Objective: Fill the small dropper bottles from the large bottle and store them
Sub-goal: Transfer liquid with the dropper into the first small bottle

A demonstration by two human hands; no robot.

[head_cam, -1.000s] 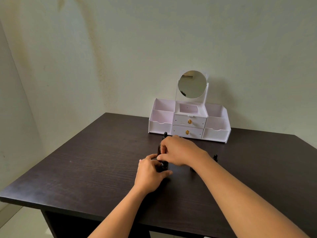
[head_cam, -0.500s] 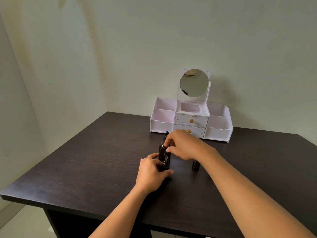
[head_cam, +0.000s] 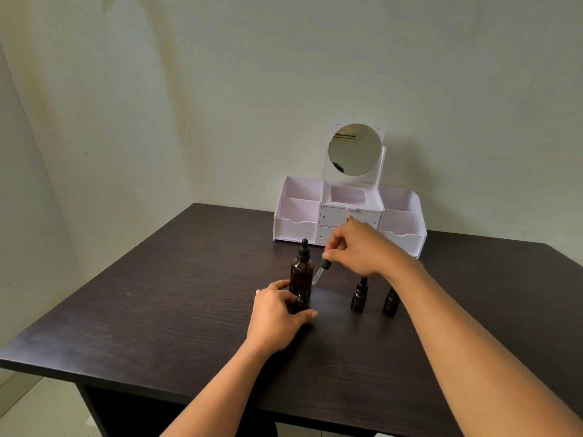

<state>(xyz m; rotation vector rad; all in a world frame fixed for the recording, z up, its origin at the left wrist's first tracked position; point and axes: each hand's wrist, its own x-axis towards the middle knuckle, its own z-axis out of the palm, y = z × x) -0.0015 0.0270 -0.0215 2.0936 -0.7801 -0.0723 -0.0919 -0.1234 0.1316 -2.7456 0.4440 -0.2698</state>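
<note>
Pinching a dropper [head_cam: 321, 270] by its black bulb, my right hand [head_cam: 359, 250] holds it tilted above the table [head_cam: 157, 304], its glass tip pointing down toward the large bottle [head_cam: 302, 272]. My left hand [head_cam: 277, 313] curls around an uncapped small bottle [head_cam: 302, 302] standing on the table just in front of the large bottle. Two more small capped bottles [head_cam: 359, 294] stand to the right, near my right forearm. Behind them sits a white organizer [head_cam: 296, 222] with a round mirror [head_cam: 355, 149].
</note>
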